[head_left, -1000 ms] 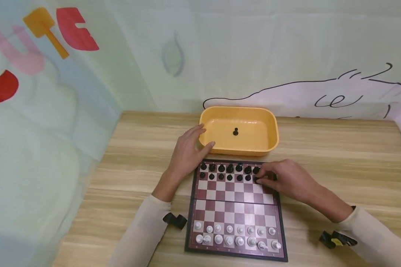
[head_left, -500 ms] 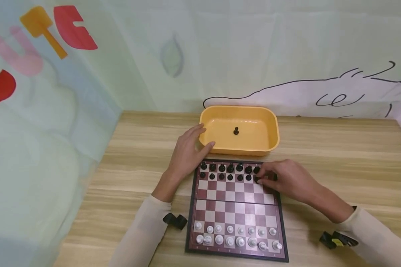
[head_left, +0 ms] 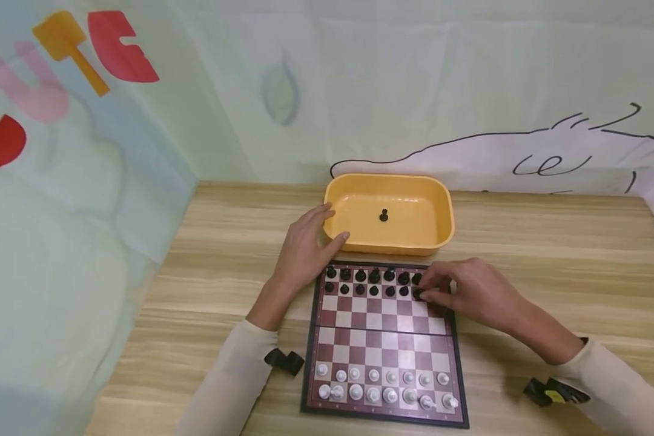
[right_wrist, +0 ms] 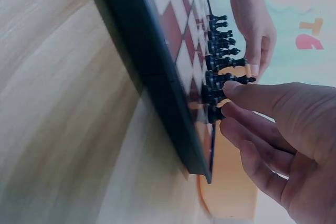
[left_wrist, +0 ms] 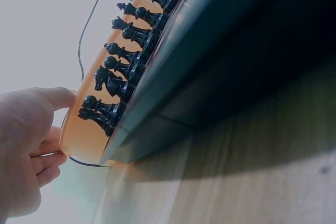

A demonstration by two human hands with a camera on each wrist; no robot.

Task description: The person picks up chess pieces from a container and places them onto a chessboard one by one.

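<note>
My right hand (head_left: 471, 295) is at the far right corner of the chessboard (head_left: 381, 341). Its thumb and forefinger pinch a black chess piece (right_wrist: 214, 114), whose top the fingertips cover. Beside it in the head view is a black pawn (head_left: 417, 293), partly behind the thumb. My left hand (head_left: 302, 247) holds the near left corner of a yellow plastic tub (head_left: 444, 206), thumb on the front rim and fingers on the left side. One black chess piece (head_left: 384, 215) stands in the tub. Two rows of black pieces line the board's far side, including a knight (left_wrist: 109, 82).
Two rows of white chess pieces (head_left: 373, 395) stand along the board's near side. The board lies on a wooden table (head_left: 550, 254), with the tub just behind it. A printed cloth backdrop (head_left: 392, 79) rises behind the table and along its left.
My right hand shifts very slightly to the right, its fingers staying at the same corner of the board. The left hand keeps its place on the tub.
</note>
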